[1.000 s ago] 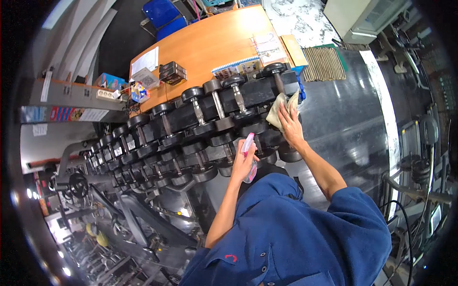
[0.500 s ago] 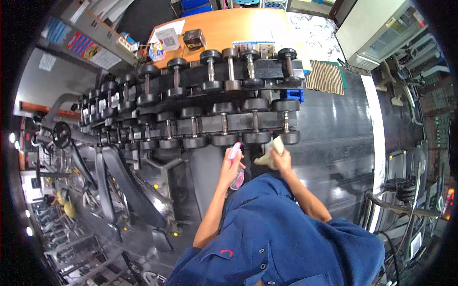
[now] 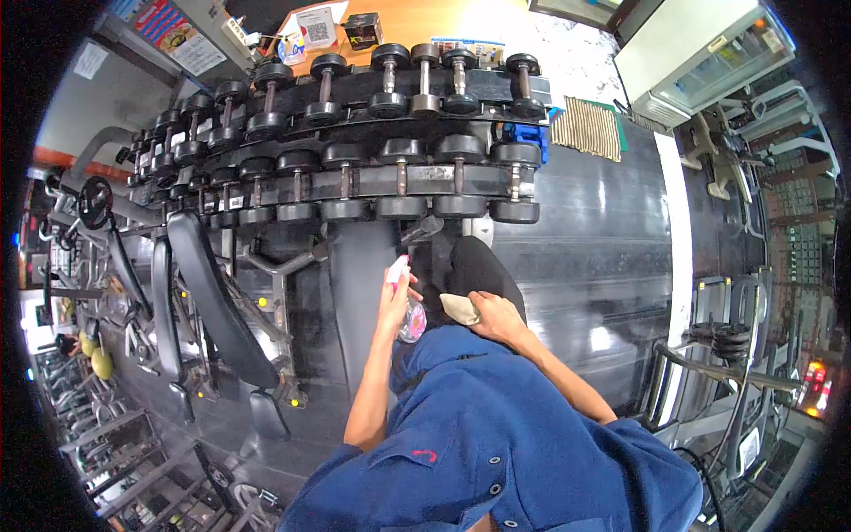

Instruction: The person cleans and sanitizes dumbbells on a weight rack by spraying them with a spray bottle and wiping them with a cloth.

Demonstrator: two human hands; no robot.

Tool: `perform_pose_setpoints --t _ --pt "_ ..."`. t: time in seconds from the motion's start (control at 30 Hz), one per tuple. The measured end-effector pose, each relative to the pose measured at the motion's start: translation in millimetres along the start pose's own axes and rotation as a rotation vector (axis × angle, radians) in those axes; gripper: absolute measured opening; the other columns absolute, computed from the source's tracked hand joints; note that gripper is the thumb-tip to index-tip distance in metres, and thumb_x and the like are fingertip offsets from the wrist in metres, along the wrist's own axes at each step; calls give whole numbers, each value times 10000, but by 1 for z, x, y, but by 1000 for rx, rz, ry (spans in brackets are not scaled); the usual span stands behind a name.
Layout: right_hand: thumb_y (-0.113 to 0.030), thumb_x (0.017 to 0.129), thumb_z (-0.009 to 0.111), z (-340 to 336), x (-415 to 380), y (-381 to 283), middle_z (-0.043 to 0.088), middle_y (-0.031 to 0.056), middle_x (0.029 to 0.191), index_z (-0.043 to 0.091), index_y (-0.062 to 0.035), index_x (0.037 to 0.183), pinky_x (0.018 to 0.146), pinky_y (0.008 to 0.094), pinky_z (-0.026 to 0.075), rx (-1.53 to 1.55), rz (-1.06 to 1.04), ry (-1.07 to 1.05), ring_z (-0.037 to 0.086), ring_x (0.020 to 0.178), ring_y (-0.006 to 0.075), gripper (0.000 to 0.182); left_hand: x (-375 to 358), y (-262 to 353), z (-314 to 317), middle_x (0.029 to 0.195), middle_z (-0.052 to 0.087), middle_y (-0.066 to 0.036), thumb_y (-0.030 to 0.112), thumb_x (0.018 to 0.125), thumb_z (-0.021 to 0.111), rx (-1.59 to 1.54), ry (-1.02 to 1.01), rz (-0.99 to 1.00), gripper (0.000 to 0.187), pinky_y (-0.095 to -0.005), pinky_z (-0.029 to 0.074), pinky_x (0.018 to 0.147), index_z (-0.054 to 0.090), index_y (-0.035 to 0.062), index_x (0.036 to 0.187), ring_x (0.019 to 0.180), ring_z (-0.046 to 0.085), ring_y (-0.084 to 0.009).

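Note:
My left hand (image 3: 396, 297) is wrapped round a spray bottle (image 3: 413, 321) with a pink and white trigger head and a clear body. Close by on the right, my right hand (image 3: 498, 316) grips a folded cream cloth (image 3: 460, 309) in front of my body. Beyond both hands stands a two-tier dumbbell rack (image 3: 425, 182) lined with several black dumbbells (image 3: 402, 177). Neither hand touches the rack. The palm side of my right hand is hidden.
A black padded bench (image 3: 362, 266) lies just left of my hands, with another upright bench (image 3: 206, 293) farther left. Behind the rack is a wooden desk (image 3: 408, 19). A striped mat (image 3: 586, 129) and a white fridge (image 3: 696, 58) are at the far right.
My right hand has drawn the cloth left and toward my body, closer to the bottle. My left hand has shifted left with the bottle. The rack sits higher in view.

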State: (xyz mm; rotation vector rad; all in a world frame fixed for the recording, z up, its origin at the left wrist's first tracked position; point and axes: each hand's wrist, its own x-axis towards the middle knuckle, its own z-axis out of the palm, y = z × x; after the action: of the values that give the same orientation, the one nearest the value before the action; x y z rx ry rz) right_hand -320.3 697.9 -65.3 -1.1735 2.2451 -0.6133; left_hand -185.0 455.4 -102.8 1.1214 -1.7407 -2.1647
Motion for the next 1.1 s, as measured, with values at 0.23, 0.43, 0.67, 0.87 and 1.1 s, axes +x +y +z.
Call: perform_pose_setpoints --t 0.23,0.43,0.67,0.87,1.1 --pt "-298 938 772 -39 2 -7 738 280 1176 646 -7 1207 950 571 587 69 128 -37 728 1118 485 416 12 3 38 1118 681 -55 481 1191 518 -38 -85 52 556 -317 587 731 559 45 1534 755 696 -142" --pt "-253 872 878 -52 8 26 755 279 1212 615 -12 1313 993 535 595 258 197 51 734 1171 473 567 52 18 68 1115 629 -62 350 1216 500 -13 -228 62 426 -308 590 726 523 58 1526 775 678 -142" --pt "-245 841 912 -91 13 113 771 241 1206 567 -13 1363 1006 447 594 678 491 244 765 1157 359 668 111 41 138 1123 631 -47 368 1206 518 43 -325 57 466 -293 591 740 526 58 1554 774 665 -128" --pt "-214 934 871 -175 46 223 691 83 1214 585 -26 1341 983 350 544 1174 585 341 659 1114 174 532 188 65 252 1162 646 -47 422 1195 546 74 -259 21 551 -291 573 740 515 41 1592 756 650 -110" --pt "-186 942 837 -288 102 334 691 74 1169 590 -24 1314 952 337 546 1139 548 267 662 1075 166 474 281 122 359 1100 661 -47 356 1195 563 28 -102 94 489 -286 575 682 512 68 1586 719 654 -103"
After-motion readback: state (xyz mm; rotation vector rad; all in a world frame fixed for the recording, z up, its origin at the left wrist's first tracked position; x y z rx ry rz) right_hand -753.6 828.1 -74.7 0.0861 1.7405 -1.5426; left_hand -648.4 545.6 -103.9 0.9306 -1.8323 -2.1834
